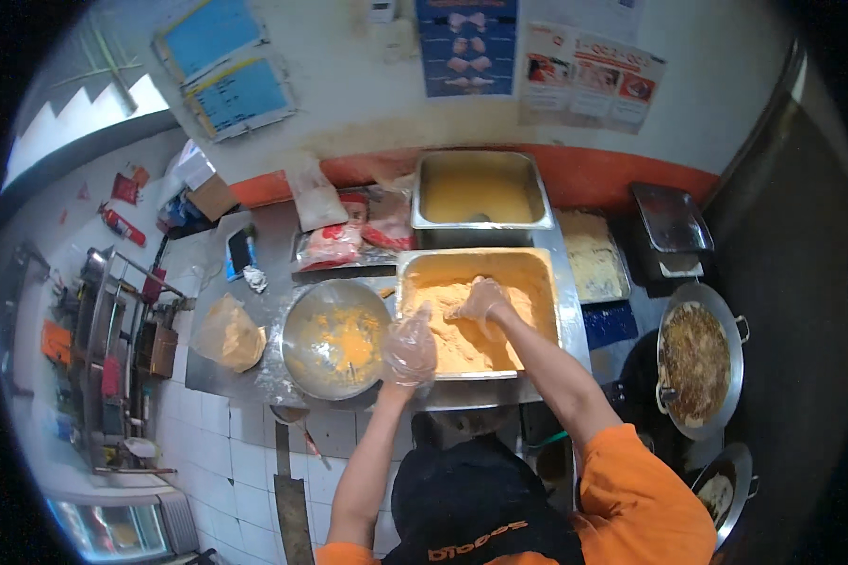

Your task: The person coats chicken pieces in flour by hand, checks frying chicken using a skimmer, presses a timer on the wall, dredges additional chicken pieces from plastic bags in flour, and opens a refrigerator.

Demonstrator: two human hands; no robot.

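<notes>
A rectangular steel tub (544,320) of orange-tinted breading flour (466,344) stands at the counter's front edge. Both my hands wear clear plastic gloves. My right hand (483,299) is in the tub with its fingers bent down into the flour, their tips hidden. Over the tub's left wall, my left hand (412,350) reaches in with fingers stretched toward the flour and nothing visible in them. Directly left of it sits a round steel bowl (297,344) dusted with yellow-orange flour. Behind the tub, a deeper steel pan (481,224) contains yellowish liquid.
Plastic bags with red markings (334,243) lie at the back left, near a dark phone (241,250). An open bag of flour (231,334) is left of the bowl. Right of the counter stand a tray of pale crumbs (589,254) and a wide pan of bubbling oil (695,353).
</notes>
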